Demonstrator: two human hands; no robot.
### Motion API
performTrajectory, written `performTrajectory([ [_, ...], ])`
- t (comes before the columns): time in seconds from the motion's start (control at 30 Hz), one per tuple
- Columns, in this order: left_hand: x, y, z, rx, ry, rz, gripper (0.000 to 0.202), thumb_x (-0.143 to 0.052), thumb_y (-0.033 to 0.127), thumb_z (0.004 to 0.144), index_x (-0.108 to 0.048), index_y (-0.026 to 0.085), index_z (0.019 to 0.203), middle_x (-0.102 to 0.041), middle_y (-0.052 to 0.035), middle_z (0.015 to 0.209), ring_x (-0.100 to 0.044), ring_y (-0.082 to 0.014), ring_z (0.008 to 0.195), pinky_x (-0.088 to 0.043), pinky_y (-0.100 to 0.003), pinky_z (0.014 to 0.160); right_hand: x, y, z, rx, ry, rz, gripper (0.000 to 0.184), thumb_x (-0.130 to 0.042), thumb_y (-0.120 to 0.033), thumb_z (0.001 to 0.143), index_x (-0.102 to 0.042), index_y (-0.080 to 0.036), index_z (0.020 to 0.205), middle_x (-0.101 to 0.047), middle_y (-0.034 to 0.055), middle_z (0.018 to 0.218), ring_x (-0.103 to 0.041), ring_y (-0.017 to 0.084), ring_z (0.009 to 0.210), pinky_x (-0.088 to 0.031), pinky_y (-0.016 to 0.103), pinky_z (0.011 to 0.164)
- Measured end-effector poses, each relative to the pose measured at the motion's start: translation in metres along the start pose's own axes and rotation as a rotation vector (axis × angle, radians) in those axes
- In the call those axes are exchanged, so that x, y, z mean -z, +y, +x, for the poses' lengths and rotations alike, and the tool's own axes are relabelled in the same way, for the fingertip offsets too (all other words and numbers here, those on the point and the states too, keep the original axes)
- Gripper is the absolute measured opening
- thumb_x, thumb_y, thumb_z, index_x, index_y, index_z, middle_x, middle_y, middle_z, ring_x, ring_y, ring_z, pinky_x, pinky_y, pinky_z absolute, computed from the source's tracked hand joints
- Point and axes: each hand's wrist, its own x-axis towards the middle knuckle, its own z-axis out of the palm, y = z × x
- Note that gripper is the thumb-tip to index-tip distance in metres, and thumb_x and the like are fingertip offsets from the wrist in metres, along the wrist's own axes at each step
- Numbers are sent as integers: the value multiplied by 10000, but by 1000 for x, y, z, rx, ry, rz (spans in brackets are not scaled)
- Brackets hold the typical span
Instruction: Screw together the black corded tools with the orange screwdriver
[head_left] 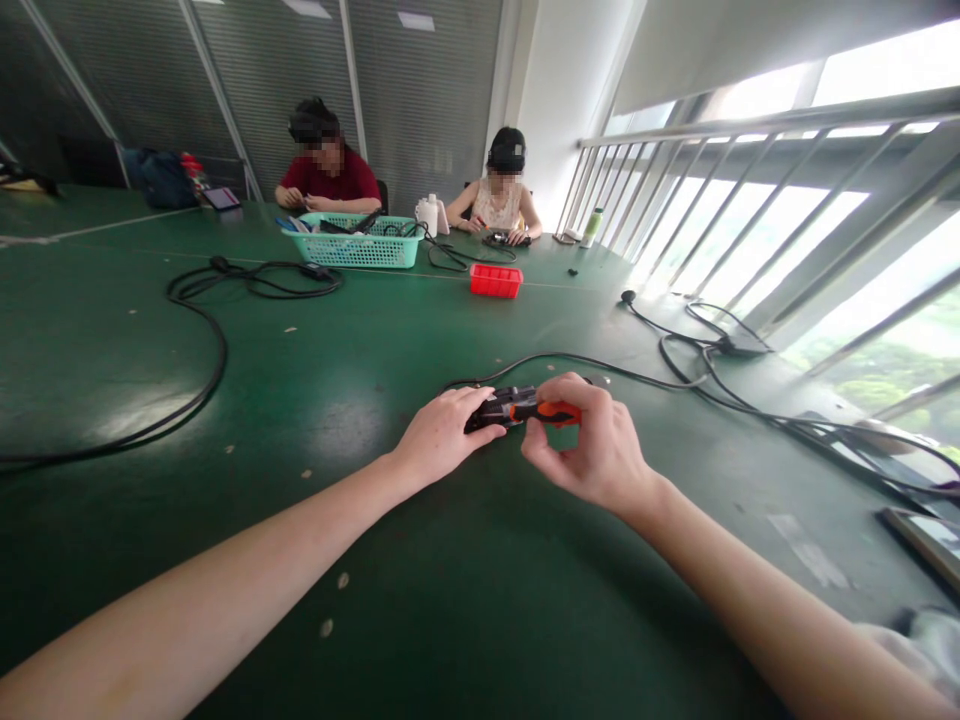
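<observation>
In the head view, my left hand (448,428) grips a small black-and-grey device (495,408) lying on the green table (360,350). Its thumb is on the near side and its fingers reach over the top. My right hand (592,440) pinches the orange-and-black handle of a screwdriver (556,412) between thumb and fingers. The screwdriver points left at the device; where its tip meets it is too small to make out. A black cord (570,357) runs behind the device and off to the right. The device's far right part is hidden by my right hand.
A red bin (496,281) and a teal basket (358,246) of tools stand farther back. Black cables lie at left (217,345) and right (694,345). Two people (330,180) sit across the table. A metal railing (750,190) lines the right side.
</observation>
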Motion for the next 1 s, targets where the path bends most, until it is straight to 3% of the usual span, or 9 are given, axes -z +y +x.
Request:
performTrajectory([
  [0.17,1,2,1,-7,-2,42,532,-627,511,1004,-577,179,1416,-670,-112,1386,-627,-297,1235,-473,-436,1066,3,5,-1,-19,14,-88,261,-685,-278,913,-507,-235,1099,-696,-18,805,-635,123,567,-475,242,529],
  [0.3,-1,3,1,40,48,174,469,-580,494,1031,-573,196,1393,-699,-110,1321,-604,-326,1194,-412,-509,1052,12,13,1,-138,112,-139,196,-665,-284,913,-515,-241,1032,-671,-45,750,-578,102,479,-458,244,496],
  [0.47,-3,-1,0,73,64,192,410,-539,463,1053,-547,237,1395,-692,-98,1319,-594,-316,1187,-388,-502,1048,20,23,5,-250,168,-225,176,-646,-339,910,-526,-241,994,-637,-42,703,-573,119,465,-431,260,463],
  [0.83,-4,-1,2,69,62,179,413,-576,461,1033,-558,226,1372,-698,-104,1309,-603,-324,1179,-424,-513,1037,11,26,2,-79,-15,-268,160,-638,-326,943,-550,-230,1034,-701,-29,748,-616,117,539,-411,250,524],
  [1.0,-4,-4,3,44,65,110,419,-620,423,1011,-561,230,1379,-695,-94,1315,-610,-316,1183,-496,-470,1003,6,21,0,-79,10,-229,344,-666,-357,911,-500,-225,1181,-742,9,860,-664,154,591,-458,268,539],
])
